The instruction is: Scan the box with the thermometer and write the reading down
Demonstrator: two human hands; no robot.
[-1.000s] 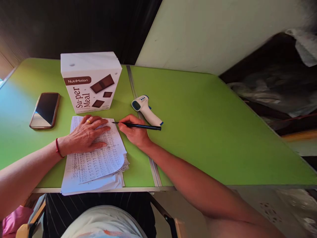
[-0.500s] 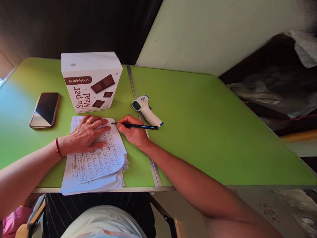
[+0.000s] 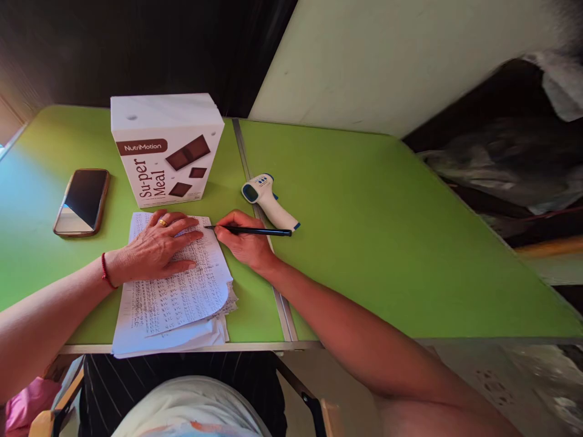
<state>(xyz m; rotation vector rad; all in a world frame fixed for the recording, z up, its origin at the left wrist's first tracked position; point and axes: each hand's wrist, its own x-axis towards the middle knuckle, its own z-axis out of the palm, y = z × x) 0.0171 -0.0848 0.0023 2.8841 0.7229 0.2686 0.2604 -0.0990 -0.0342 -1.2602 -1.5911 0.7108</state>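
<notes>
My left hand [image 3: 164, 247] lies flat with its fingers spread on a stack of handwritten paper sheets [image 3: 182, 300]. A ring is on one finger and a red string bracelet [image 3: 106, 271] circles the wrist. In my right hand [image 3: 243, 243] a black pen [image 3: 259, 231] is pinched, its tip at the upper right part of the top sheet. The lower corners of the sheets are curled and uneven. Just beyond the right hand, a white and blue infrared thermometer [image 3: 271, 201] rests on its side on the table.
A white NutriMotion box [image 3: 168, 152] stands upright behind the papers. To its left lies a smartphone [image 3: 82, 202], screen up. The green folding table [image 3: 387, 243] has a metal seam [image 3: 282, 315] right of the papers. Plastic-wrapped items [image 3: 501, 164] sit beyond its right edge.
Both hands and the pen hold almost the same pose as half a second ago. Only a very slight shift of the whole view shows.
</notes>
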